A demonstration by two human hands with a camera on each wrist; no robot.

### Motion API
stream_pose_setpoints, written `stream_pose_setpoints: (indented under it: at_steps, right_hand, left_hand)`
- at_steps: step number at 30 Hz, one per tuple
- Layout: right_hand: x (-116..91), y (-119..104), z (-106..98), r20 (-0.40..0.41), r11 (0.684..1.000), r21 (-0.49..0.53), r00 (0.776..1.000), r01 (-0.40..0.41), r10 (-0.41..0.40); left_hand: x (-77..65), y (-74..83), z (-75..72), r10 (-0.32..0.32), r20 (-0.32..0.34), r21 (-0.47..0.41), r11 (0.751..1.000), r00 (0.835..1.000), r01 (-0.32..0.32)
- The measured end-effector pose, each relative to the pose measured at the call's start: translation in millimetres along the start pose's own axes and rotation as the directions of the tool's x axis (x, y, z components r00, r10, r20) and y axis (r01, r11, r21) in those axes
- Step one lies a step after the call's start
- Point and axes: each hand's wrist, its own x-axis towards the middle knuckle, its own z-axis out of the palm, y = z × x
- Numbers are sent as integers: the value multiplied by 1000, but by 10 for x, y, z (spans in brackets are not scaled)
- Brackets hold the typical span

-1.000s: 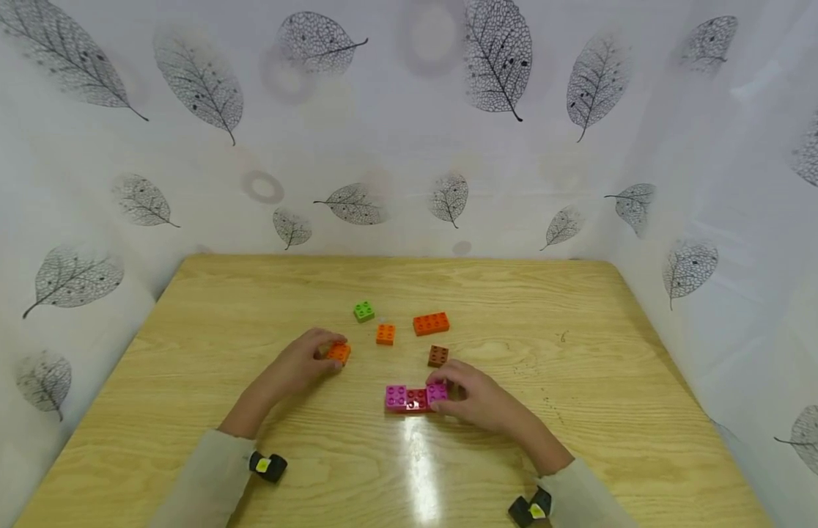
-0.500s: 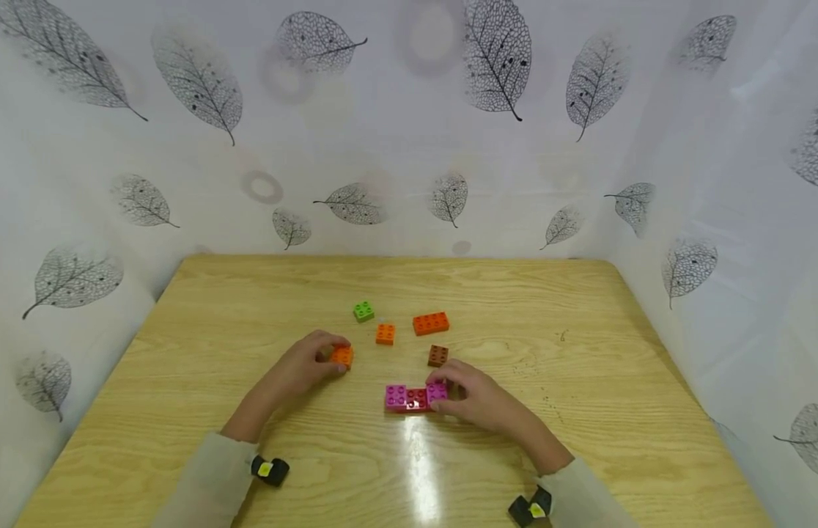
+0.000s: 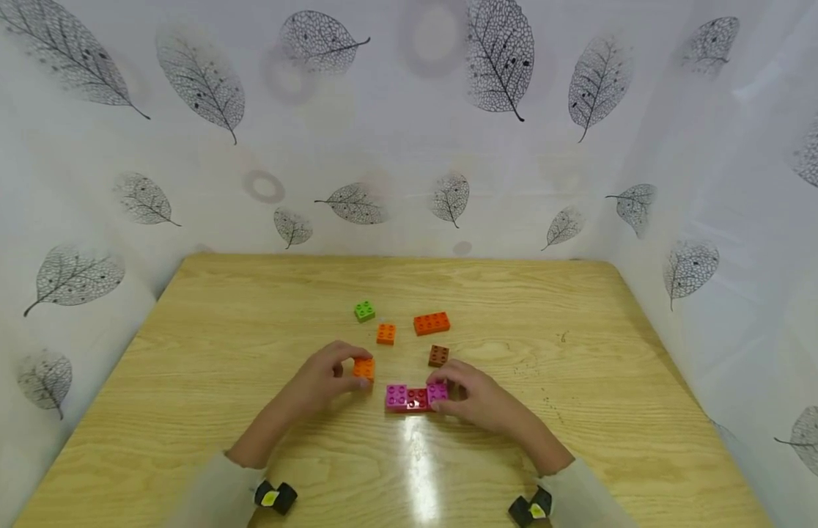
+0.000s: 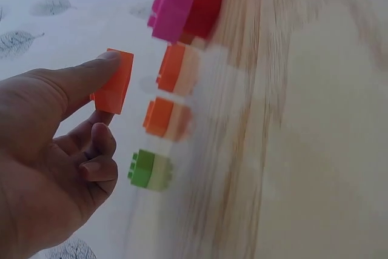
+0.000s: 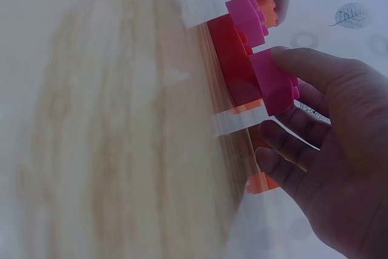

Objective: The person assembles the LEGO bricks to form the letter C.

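Observation:
An orange building brick (image 3: 363, 368) is pinched between the thumb and fingers of my left hand (image 3: 325, 378); in the left wrist view this orange brick (image 4: 115, 86) is raised off the table. To its right, a red brick (image 3: 417, 400) lies on the table with a pink brick (image 3: 396, 396) on its left end and another pink brick (image 3: 437, 392) on its right end. My right hand (image 3: 478, 396) pinches the right-end pink brick, thumb in front and fingers behind. Between the two pink bricks, red studs show bare.
Behind the hands lie a green brick (image 3: 364, 311), a small orange brick (image 3: 385, 334), a longer red-orange brick (image 3: 432, 323) and a brown brick (image 3: 438, 356). The wooden table (image 3: 251, 293) meets a leaf-printed white curtain (image 3: 396, 147) at its back and sides.
My left hand has carried the orange brick right and toward me, close to the red and pink assembly. The right hand keeps its grip in the same spot.

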Motion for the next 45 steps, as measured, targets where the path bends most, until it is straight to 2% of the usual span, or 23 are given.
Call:
stream_pose_setpoints:
  at_steps: [6,13,25,32,45]
  right_hand:
    - [3,3,0,-3,1000,-2,1000,14,-14]
    - [5,13,2,-8,1000,-13,1000,18,-18]
    - [12,36,16,-6,999,-8,999,35,-35]
    - [7,28,12,-11,999,-9,999,45,-45]
    - [3,23,1,-7,999,-10,999,40,-40]
  left_hand:
    - [-58,164,97,17,-4,-53,998,1000,-17]
    - [-81,247,184,24,12,-65,998,1000,-23]
    - [-101,284,335,22,48,-44,999,999,-20]
    - [-102,300,378,-10,34,-5,1000,999,10]
    - [-74,328,434,7,18,33,999,1000,-8]
